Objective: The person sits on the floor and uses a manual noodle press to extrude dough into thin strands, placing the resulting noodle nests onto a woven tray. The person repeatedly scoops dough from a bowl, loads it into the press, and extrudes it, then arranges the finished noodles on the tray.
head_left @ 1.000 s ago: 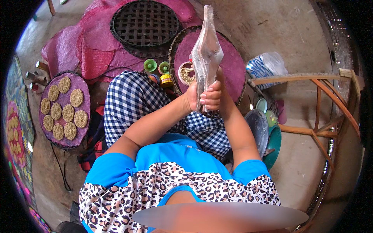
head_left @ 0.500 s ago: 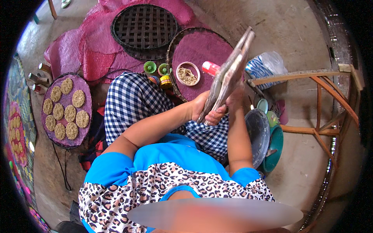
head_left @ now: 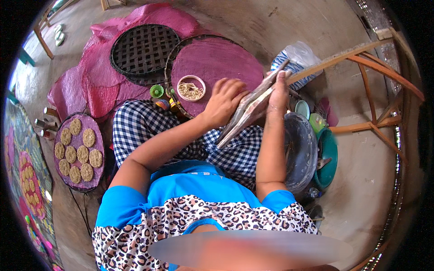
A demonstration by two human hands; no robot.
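Note:
Above my lap stands a pair of flat wooden boards (head_left: pixel 247 111), tilted on edge and close together, with a narrow gap between them showing something pale green. My right hand (head_left: pixel 278 94) grips their right side, thumb pointing up along the edge. At the left board face, my left hand (head_left: pixel 224 102) has its fingers stretched and slightly apart; whether the fingertips touch the wood I cannot tell. Past my left hand, a round bowl (head_left: pixel 180 96) of pale dough-like pieces sits on a large round tray (head_left: pixel 217 63) with a purple surface.
To my left, a purple round tray (head_left: pixel 92 172) carries several round, flat, noodle-like cakes. A dark woven tray (head_left: pixel 144 47) lies on pink sheeting (head_left: pixel 86 90). At my right are a grey basin (head_left: pixel 302 174), a green basin (head_left: pixel 333 156) and a wooden frame (head_left: pixel 343 56).
My left hand has released the boards' lower end and moved up beside the left board, fingers stretched. My right hand shows more clearly at their right side. The whole view has shifted.

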